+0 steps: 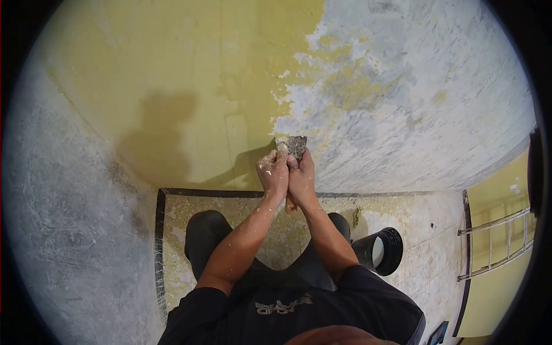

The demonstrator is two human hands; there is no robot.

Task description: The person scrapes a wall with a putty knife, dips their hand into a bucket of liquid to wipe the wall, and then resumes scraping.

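Observation:
Both my hands are closed around a paint scraper (pixel 297 146), held in front of me against the wall. My left hand (pixel 272 171) grips it from the left, and its fingers are dusted with pale paint flakes. From the other side my right hand (pixel 302 173) presses close against the left one. The scraper's broad blade is caked with debris and points up the wall. Its orange handle end shows below my wrists. The blade meets the yellow painted wall (pixel 241 126) at the ragged border where bare grey-white plaster (pixel 379 115) begins.
Flakes litter the floor (pixel 178 215) around my knees. A black bucket (pixel 394 251) with something pale inside stands by my right knee. At the far right, a ladder (pixel 491 267) lies or leans near another yellow surface. A grey wall (pixel 75 230) rises on my left.

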